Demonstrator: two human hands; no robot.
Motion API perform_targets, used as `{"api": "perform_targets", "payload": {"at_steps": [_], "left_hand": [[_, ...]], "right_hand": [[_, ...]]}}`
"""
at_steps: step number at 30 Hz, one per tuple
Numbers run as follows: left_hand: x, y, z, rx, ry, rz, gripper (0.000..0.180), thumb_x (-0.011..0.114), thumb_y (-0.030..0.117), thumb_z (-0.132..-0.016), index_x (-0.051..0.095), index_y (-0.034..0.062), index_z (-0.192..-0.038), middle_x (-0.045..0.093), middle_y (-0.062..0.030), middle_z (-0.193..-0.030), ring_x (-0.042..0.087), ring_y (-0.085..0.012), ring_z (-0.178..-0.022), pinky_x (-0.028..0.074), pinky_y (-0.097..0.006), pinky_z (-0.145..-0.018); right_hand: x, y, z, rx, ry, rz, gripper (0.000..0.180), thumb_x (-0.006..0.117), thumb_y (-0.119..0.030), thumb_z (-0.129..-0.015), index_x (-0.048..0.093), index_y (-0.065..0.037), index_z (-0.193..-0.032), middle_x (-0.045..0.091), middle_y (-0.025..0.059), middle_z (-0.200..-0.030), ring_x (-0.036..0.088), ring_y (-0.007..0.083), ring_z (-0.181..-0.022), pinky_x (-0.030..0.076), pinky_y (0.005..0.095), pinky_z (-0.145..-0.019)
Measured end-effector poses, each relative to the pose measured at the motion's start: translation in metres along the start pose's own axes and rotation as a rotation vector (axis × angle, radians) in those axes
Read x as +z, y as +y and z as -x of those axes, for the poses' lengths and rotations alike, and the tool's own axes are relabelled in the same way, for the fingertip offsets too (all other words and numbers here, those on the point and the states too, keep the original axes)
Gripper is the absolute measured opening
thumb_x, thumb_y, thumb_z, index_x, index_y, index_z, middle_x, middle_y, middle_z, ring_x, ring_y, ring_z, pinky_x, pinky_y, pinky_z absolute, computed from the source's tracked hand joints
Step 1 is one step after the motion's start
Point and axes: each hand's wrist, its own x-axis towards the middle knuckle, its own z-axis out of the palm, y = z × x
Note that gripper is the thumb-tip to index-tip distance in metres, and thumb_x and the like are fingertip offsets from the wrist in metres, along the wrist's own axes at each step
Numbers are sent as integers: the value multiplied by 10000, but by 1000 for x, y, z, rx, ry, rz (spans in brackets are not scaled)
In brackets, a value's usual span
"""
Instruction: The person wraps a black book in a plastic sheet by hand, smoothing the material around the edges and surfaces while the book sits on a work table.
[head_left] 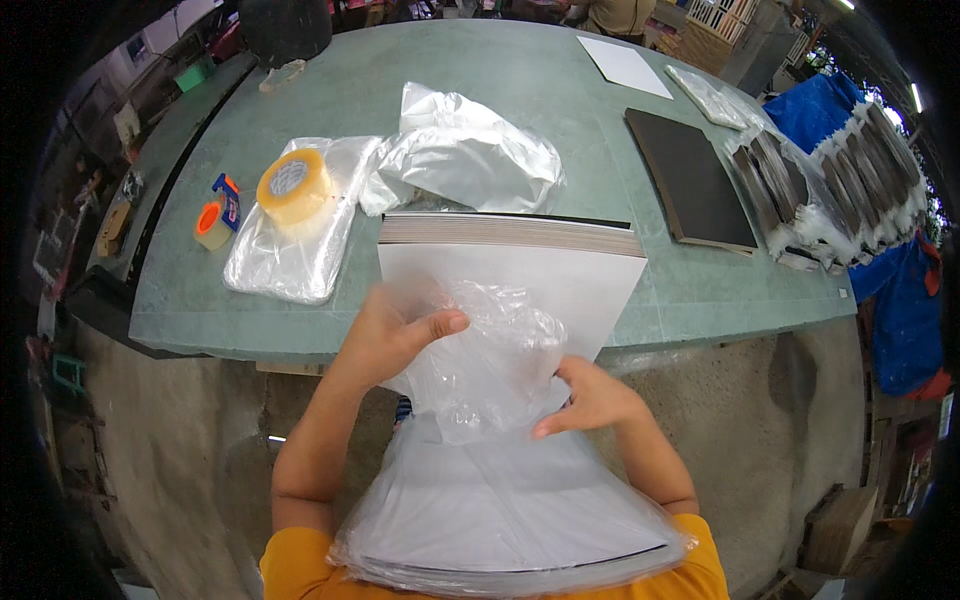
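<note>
1. Lying half on the near edge of the grey-green stone worktable (520,90) and half against the person's body, a thick stack of white sheets with a dark bottom board (520,270) is seen with its near part inside a clear thin plastic bag (500,500).
2. The bunched mouth of the bag is gathered on top of the stack, between the two hands.
3. The left hand (390,335) is set at the left side of the bunched plastic; its thumb is stretched out across the film and the film is gripped against the stack, though the other fingers are hidden under the plastic.
4. The right hand (590,395) is placed at the right, nearer side of the bunch; its fingers are curled and the film is pinched, the exact grip being hard to make out.
5. The near end of the bagged stack is cut off by the lower edge of the view.
6. Farther left on the table, a yellowish roll of packing tape (295,187) is seen resting on a flat pile of clear bags (290,250), with a small orange tape roll and dispenser (215,220) beside it.
7. Beyond the stack, a crumpled clear bag (470,155) is seen; to the right, a dark flat board (690,180) and bagged bundles (830,190) are laid out.
</note>
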Motion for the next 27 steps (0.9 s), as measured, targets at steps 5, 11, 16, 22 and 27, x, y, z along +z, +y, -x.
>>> {"api": "perform_targets", "payload": {"at_steps": [5, 11, 16, 22, 27], "left_hand": [[-1, 0, 2, -12, -74, -83, 139, 667, 138, -711, 582, 31, -742, 524, 49, -625, 468, -54, -588, 384, -198, -560], [10, 20, 0, 491, 427, -518, 125, 652, 106, -701, 578, 6, -713, 521, -9, -592, 473, -83, -554, 374, -228, -514], [37, 40, 31, 201, -4, -189, 83, 626, 66, -713, 563, 12, -719, 506, -21, -584, 459, -74, -553, 365, -213, -504], [-2, -34, 24, 3, 166, 26, 96, 570, 73, -753, 535, 18, -682, 502, 29, -608, 430, -47, -562, 368, -210, -510], [-44, 9, 23, 345, 914, -279, 117, 567, 67, -752, 518, 21, -847, 527, -36, -765, 482, -87, -688, 400, -221, -626]], "right_hand": [[-18, -15, -3, 61, 146, -209, 146, 669, -100, -707, 612, 17, -773, 595, 44, -718, 539, 98, -672, 437, 228, -636], [-14, -17, -2, 239, 208, -250, 135, 663, -117, -725, 599, 3, -729, 588, 31, -675, 522, 71, -586, 420, 205, -526], [5, -13, -9, 174, 163, -658, 165, 636, -155, -751, 545, -26, -703, 544, 12, -617, 470, 64, -529, 399, 209, -499], [-3, -10, -6, -17, 194, -1096, 147, 564, -155, -804, 504, -37, -738, 541, 32, -659, 483, 109, -555, 404, 232, -553], [-7, -4, 8, 86, 238, -856, 133, 579, -141, -787, 506, -50, -722, 538, 58, -770, 504, 129, -684, 406, 249, -624]]}}
